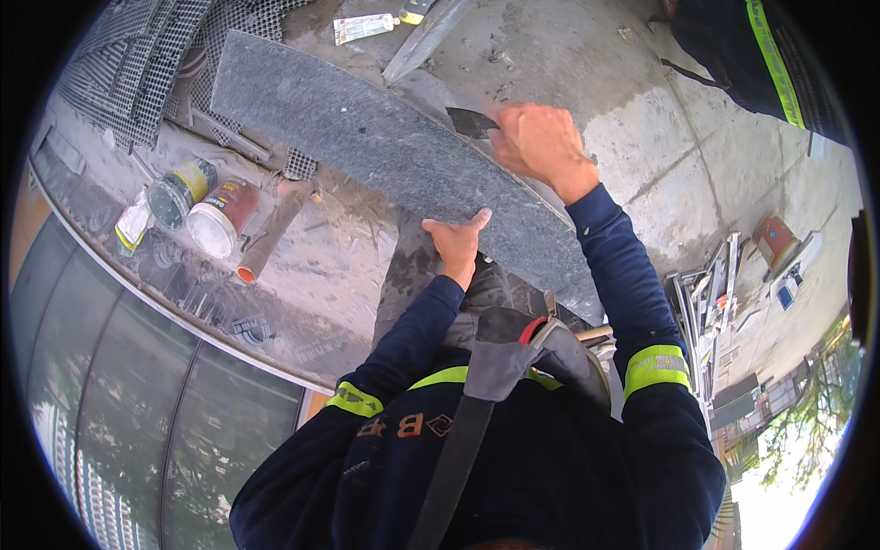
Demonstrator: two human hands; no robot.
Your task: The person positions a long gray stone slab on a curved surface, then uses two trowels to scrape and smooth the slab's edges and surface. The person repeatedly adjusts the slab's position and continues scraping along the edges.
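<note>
A long grey stone slab point(367, 124) lies slantwise across the view, over my bent legs. My left hand point(454, 246) grips its near edge, thumb on the upper face; the other fingers are partly hidden. At the far edge, my right hand point(543, 147) is closed round a putty knife point(471, 122). The knife's dark blade points left, close to the slab's far edge, and its handle is hidden in the fist. I cannot tell whether the blade touches the stone. A grey tool pouch point(570, 356) hangs at my waist on a strap.
Left stand a red tub point(225, 215), a yellow-banded container point(181, 192) and an orange pipe point(270, 234). Black plastic grids point(137, 69) are piled upper left. A tube point(364, 28) lies beyond the slab. Metal strips point(710, 312) lie right. Another person's dark clothing point(742, 60) shows upper right.
</note>
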